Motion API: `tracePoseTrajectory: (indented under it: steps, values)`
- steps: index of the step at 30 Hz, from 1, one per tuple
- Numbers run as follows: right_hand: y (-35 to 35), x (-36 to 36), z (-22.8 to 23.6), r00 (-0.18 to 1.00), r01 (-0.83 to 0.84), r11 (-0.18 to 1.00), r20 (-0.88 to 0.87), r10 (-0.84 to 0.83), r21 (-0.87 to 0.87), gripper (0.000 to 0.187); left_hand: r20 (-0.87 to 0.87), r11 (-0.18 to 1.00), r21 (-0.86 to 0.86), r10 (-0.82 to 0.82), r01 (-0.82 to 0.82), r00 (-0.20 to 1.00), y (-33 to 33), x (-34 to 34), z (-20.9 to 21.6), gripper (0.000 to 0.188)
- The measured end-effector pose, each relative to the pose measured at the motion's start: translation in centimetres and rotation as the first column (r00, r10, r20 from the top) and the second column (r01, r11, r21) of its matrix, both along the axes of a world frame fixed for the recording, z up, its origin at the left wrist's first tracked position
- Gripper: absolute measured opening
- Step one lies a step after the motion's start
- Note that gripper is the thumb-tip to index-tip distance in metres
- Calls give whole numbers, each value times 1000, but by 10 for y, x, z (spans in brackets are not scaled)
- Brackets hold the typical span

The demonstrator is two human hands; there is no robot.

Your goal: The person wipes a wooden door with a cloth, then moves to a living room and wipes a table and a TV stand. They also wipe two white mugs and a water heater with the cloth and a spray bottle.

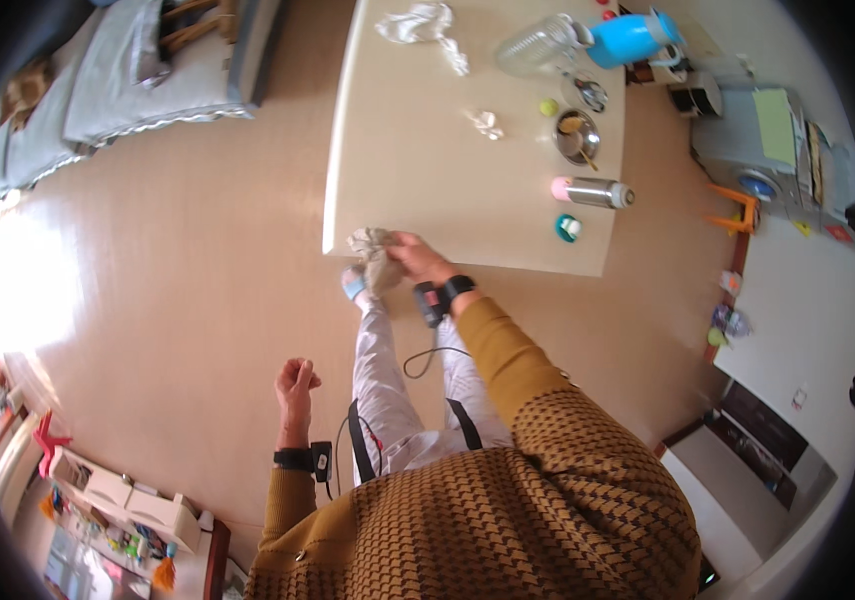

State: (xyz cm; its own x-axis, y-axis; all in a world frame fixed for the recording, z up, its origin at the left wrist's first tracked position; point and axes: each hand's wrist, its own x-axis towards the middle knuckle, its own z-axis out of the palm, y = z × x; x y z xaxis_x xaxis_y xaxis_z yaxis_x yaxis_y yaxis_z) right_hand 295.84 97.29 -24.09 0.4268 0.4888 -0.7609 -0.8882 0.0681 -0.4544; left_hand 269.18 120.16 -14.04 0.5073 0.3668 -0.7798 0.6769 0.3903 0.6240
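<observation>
My right hand grips a crumpled grey-beige cloth at the near-left corner of the cream table. Part of the cloth lies over the table's edge and part hangs below it. Away from the table, to the left of my legs, my left hand is held in the air with its fingers curled in; nothing shows in it. Farther along the tabletop lie a small crumpled white tissue and a larger crumpled white cloth.
Along the table's right side stand a steel flask, a teal container, a metal bowl, a clear pitcher and a blue jug. A grey sofa is far left; an orange stool is at right.
</observation>
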Motion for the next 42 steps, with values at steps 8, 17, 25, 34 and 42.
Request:
tracePoseTrajectory:
  steps: [8, 17, 25, 34, 42]
  values:
    - [-64, 28, 188, 981, 33, 916, 162, -106, 401, 48, 189, 940, -335, 137, -67, 972, 38, 47, 45, 12]
    - [-182, -5, 299, 952, 259, 866, 37, -303, 428, 45, 422, 933, -319, -18, 167, 906, -4, 85, 110, 11]
    - [-375, -124, 348, 862, 460, 864, 131, -490, 203, 42, 485, 937, -270, -66, 221, 872, -76, 60, 150, 10]
    - [-632, -332, 352, 502, 804, 556, 260, -825, 213, 40, 521, 866, -317, -181, 386, 834, -255, 65, 163, 7]
    - [-711, -403, 338, 303, 866, 380, 264, -916, 324, 41, 499, 662, -168, -582, 731, 642, -485, 180, 168, 10]
